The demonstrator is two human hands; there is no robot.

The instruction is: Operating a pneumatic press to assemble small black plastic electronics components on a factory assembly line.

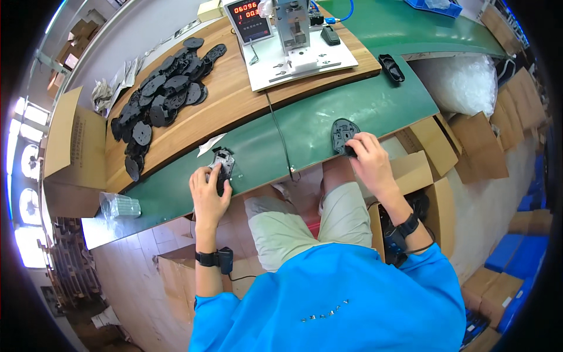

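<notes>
Left carton: one open cardboard box (73, 141), at the counter's far left end.
Cup: one clear ribbed plastic cup (120, 206) with film about it, near the edge of the green counter (258, 158).
Pile: many flat black plates (155, 85) on the wooden board (234, 88), overlapping too much to count.
Slip: one white paper slip (210, 144), just beyond the left hand's work.
Left grip: the left hand (208, 196) is closed around one grey-and-black part (223, 157) at the counter's near edge; its fingers hide some of it.
Cable: one black cable (278, 132), crossing the counter between the hands.
Machine: one press (295, 35) on a white base, with one red-digit display box (249, 20) at its left.
Right grip: the right hand (370, 163) has thumb and fingertips close together at the lower right edge of one black oval shell (343, 132), lying on the counter; cannot tell whether they pinch or only touch it.
Spare shell: one smaller black shell (392, 69), well apart, right of the press.
Right carton: one open box (444, 211) of black items, below the counter, partly behind the right forearm.
Bag: one bulky clear plastic bag (460, 82).
</notes>
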